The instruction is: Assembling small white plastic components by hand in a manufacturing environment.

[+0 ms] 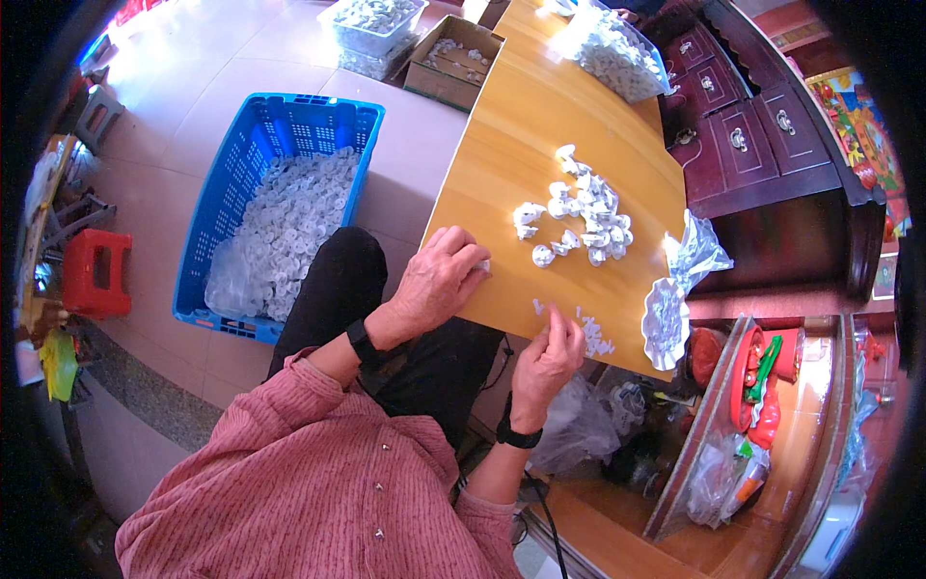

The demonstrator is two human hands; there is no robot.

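Note:
Over the table's near-left edge, my left hand is closed, with a bit of a small white plastic part showing at its fingertips. My right hand hovers by the front edge, thumb and forefinger drawn together; whatever they pinch is too small to make out. Just beside it lie several small white slivers on the wooden table. A loose heap of round white plastic parts sits farther back on the tabletop, a few standing apart from it.
A blue crate full of white parts stands on the floor by my left leg. On the table are a clear tub of parts and a white scalloped dish. A cardboard box and dark drawers flank the table.

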